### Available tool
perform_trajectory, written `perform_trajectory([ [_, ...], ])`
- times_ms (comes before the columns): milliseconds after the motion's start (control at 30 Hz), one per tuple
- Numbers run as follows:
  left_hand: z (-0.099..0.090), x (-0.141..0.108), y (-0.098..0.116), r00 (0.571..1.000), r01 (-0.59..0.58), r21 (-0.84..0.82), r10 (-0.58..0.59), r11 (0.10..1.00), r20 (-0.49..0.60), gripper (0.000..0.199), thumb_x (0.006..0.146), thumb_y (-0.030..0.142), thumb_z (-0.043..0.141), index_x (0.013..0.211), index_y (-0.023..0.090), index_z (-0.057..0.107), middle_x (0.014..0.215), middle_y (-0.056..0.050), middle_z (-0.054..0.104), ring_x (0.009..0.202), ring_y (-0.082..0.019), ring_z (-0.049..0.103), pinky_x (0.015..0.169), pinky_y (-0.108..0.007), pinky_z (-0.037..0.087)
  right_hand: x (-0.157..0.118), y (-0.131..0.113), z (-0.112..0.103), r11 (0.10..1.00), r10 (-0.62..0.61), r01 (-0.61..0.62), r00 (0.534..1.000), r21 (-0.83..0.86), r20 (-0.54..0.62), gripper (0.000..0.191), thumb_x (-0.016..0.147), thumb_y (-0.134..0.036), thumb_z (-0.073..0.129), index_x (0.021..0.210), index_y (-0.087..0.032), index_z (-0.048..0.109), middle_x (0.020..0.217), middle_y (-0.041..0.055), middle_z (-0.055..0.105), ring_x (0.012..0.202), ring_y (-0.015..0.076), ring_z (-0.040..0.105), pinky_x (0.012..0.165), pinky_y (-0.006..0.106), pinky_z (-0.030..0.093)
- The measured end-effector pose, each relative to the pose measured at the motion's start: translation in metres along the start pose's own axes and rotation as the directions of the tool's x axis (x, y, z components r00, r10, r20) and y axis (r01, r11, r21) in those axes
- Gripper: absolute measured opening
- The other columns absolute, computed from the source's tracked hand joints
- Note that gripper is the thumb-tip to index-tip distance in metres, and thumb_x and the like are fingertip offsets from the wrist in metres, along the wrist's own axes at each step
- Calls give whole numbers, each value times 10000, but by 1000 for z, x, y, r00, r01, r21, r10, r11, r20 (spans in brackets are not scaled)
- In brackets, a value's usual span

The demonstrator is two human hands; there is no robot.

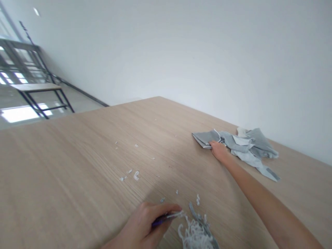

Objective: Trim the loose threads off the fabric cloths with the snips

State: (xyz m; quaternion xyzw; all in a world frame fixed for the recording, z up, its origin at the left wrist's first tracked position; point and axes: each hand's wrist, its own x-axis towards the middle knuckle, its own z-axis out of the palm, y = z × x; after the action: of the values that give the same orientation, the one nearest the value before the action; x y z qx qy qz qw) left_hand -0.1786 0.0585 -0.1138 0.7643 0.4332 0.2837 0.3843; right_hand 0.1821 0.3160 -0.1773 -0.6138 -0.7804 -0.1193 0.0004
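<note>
Low in the view, my left hand (149,221) is closed around a small purple tool with thin metal blades, which looks like thread snips (162,219). Just right of it lies a tangled heap of white thread ends (195,235) with a strip of grey fabric through it. My right hand (218,150) is stretched out across the table and grips the near edge of a folded grey cloth piece (206,137) with white edging. Crumpled light grey cloth pieces (246,147) lie right beside that hand.
Short white thread scraps (136,175) are scattered over the wooden table (85,166). A white wall (181,52) runs along the table's far right side. Beyond the left edge stands a small table with black legs (38,87) on a shiny floor.
</note>
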Motion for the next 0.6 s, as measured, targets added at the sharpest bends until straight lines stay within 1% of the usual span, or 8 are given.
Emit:
perform_trajectory([
  [67, -2, 1, -1, 1000, -16, 16, 16, 1000, -8, 317, 944, 301, 492, 1151, 322, 731, 954, 22, 789, 789, -153, 732, 699, -182, 537, -8, -5, -7, 1000, 3, -2, 999, 14, -35, 343, 962, -361, 608, 1249, -174, 595, 1251, 93, 619, 1053, 218, 643, 888, 432, 564],
  [133, -3, 1, -3, 999, -32, 36, 32, 999, -5, 325, 944, 284, 486, 1161, 314, 727, 930, 19, 788, 779, -151, 731, 689, -181, 531, -19, -9, -18, 999, -15, 18, 996, 36, -93, 349, 966, -309, 601, 1287, -176, 582, 1312, 112, 605, 1104, 236, 638, 924, 450, 555],
  [200, -3, 2, -5, 999, -40, 49, 40, 998, -6, 322, 947, 285, 490, 1167, 313, 723, 943, 17, 787, 795, -153, 733, 700, -183, 531, -33, -11, -34, 997, -43, 54, 986, 62, -163, 403, 952, -151, 552, 1354, -183, 562, 1406, 142, 575, 1184, 264, 625, 978, 453, 540],
  [233, -3, 1, -7, 999, -42, 53, 42, 998, -10, 318, 951, 291, 492, 1169, 314, 722, 961, 17, 787, 809, -154, 733, 710, -184, 532, -41, -12, -43, 994, -61, 77, 978, 76, -198, 480, 923, -68, 509, 1385, -188, 550, 1441, 144, 559, 1223, 270, 614, 1004, 443, 531],
  [300, 0, 1, -11, 999, -44, 58, 46, 997, -19, 312, 961, 300, 494, 1177, 317, 718, 989, 18, 786, 827, -154, 731, 732, -188, 534, -61, -14, -63, 986, -104, 134, 959, 98, -264, 619, 850, 23, 433, 1422, -193, 535, 1463, 115, 554, 1274, 255, 594, 1043, 406, 515],
  [400, 4, 1, -17, 998, -53, 78, 56, 996, -29, 310, 973, 307, 493, 1196, 313, 708, 1034, 18, 779, 875, -159, 724, 788, -201, 533, -93, -18, -96, 968, -165, 220, 919, 119, -358, 625, 834, 8, 400, 1407, -188, 558, 1444, 69, 579, 1302, 206, 578, 1092, 356, 479],
  [500, 6, 2, -23, 997, -66, 107, 70, 992, -28, 320, 984, 314, 475, 1210, 299, 701, 1058, 7, 774, 881, -170, 718, 777, -221, 533, -127, -23, -129, 957, -179, 260, 878, 128, -443, 550, 852, -58, 423, 1359, -173, 603, 1397, 75, 621, 1290, 206, 588, 1105, 356, 467],
  [600, 3, 4, -25, 991, -100, 136, 111, 986, -78, 340, 999, 341, 441, 1188, 259, 712, 945, -13, 773, 761, -162, 691, 698, -231, 523, -162, -30, -159, 955, -171, 267, 850, 128, -499, 483, 842, -107, 474, 1288, -160, 651, 1314, 104, 677, 1208, 232, 646, 1043, 370, 514],
])
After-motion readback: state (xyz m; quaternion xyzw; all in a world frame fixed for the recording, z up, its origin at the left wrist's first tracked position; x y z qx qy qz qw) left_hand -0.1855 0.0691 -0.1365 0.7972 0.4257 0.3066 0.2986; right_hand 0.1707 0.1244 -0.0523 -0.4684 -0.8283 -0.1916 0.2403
